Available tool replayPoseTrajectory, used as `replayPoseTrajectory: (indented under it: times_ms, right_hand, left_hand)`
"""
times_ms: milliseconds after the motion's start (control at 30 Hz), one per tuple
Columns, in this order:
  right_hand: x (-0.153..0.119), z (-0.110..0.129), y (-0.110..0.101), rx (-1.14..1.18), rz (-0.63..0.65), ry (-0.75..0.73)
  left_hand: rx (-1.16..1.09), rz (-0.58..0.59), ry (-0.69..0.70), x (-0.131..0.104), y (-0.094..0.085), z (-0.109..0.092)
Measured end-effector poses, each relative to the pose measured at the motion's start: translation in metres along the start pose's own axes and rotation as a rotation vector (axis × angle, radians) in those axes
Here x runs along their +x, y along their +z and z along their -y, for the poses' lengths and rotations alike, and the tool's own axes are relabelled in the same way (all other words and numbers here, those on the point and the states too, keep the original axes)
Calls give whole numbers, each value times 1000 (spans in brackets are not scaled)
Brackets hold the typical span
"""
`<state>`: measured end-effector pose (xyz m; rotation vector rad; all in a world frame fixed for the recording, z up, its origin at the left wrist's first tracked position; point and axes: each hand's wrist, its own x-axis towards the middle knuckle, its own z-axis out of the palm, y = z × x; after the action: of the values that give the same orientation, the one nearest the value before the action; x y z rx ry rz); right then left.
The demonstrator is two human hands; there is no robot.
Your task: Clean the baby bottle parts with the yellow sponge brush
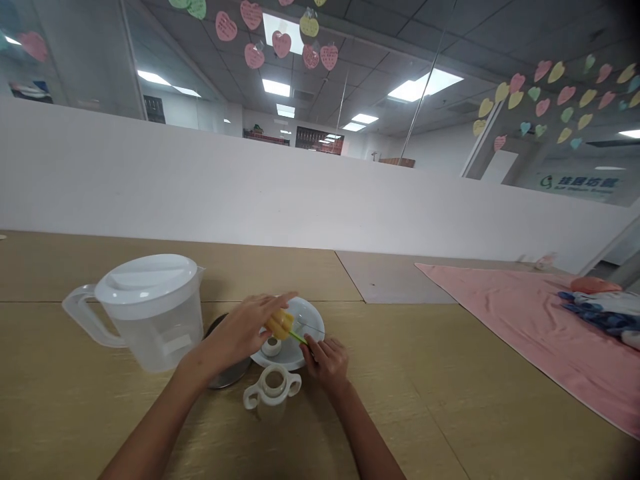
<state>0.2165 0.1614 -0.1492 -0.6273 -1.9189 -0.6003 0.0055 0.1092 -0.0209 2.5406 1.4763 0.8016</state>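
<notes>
In the head view, my left hand (253,327) has its fingers stretched over a yellow sponge-like piece (280,324), the thumb side beneath it, though I can't tell how firmly it grips. My right hand (327,360) is clamped around the thin green handle (299,337) that meets the yellow piece, and both are above the white bowl (313,315). A small white ring-shaped part (271,346) sits in that bowl. Just in front, between my forearms, stands a two-handled cup (273,395), the nearest thing in my way. A dark round dish (231,377) lies partly hidden under my left wrist, and the lidded pitcher (163,320) crowds that side (its handle points away from me, to the left). The white partition (300,207) closes off the table's far edge. Right of the bowl, the bare tabletop (400,387) gives my right hand open room as far as the slanting edge of the pink cloth (505,307), with bundled clothes (605,307) at its far right; a pale mat (400,279) lies beyond.
</notes>
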Motion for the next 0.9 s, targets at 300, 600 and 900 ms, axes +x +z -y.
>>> replayPoseTrajectory:
  times_ms: [300,600,900]
  right_hand:
    - [-2,9,0,-27,4,-106]
    - [0,7,2,7,-57,93]
    - [-6,-2,8,-37,-171,294]
  left_hand:
    - [-179,-99,-233,12,8,-3]
    - [-164,-75,-321,5,-11,-1]
    - [231,-84,-410,-18,-22,54]
